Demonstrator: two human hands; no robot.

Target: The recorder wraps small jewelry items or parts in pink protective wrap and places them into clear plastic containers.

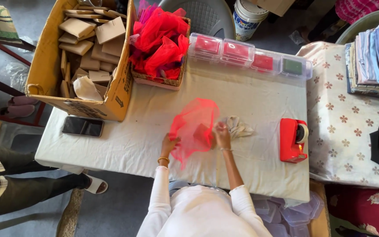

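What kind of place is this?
Probably a small home workshop for wrapping gifts: a cardboard box of paper packets, a basket of red net fabric and a red tape dispenser on a cloth-covered table.

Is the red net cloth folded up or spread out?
Spread out. The red net cloth lies open on the table, with the left hand and right hand holding its edges around a small red block.

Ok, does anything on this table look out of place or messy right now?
Mostly tidy. The cardboard box overhangs the table's left edge, its front flap bent, with brown packets jumbled inside. A crumpled white cloth lies beside the right hand, which with the left hand holds red netting.
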